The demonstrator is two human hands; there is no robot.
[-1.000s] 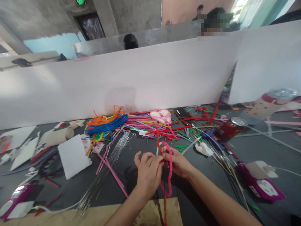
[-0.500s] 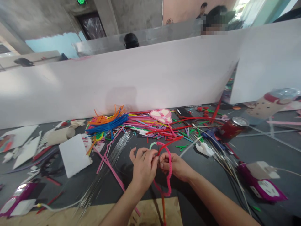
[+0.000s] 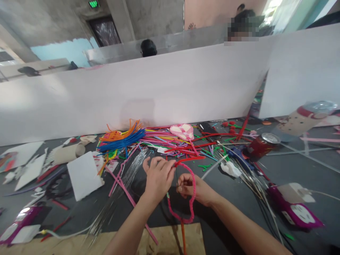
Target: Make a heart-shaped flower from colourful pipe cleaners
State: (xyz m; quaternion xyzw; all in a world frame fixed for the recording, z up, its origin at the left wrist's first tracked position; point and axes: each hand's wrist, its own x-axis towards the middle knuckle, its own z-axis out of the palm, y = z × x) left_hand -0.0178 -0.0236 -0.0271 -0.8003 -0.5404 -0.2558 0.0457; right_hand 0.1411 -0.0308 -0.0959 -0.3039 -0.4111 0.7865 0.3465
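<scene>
My left hand [image 3: 158,177] pinches the top of a pink fuzzy pipe-cleaner loop [image 3: 192,205], where a red pipe cleaner [image 3: 193,159] sticks out to the right. Inside the loop, my right hand [image 3: 195,189] has thumb and forefinger closed on a thin dark wire [image 3: 177,175] that runs up toward the left fingertips. An orange-red stem [image 3: 183,235] extends down from the bottom of the loop. Part of the loop's left side is hidden behind my left hand.
Behind my hands lie bundled pipe cleaners [image 3: 122,140] and a pink heart-shaped piece [image 3: 183,131]. Thin metal wires [image 3: 114,198] lie left. On the right are a red can [image 3: 261,147], a bottle [image 3: 302,118] and a purple power strip [image 3: 300,210]. A white partition [image 3: 186,88] stands behind.
My left hand has moved slightly up and left along the loop's top. The red pipe cleaner now lies flatter, and my right hand has shifted a little down and left.
</scene>
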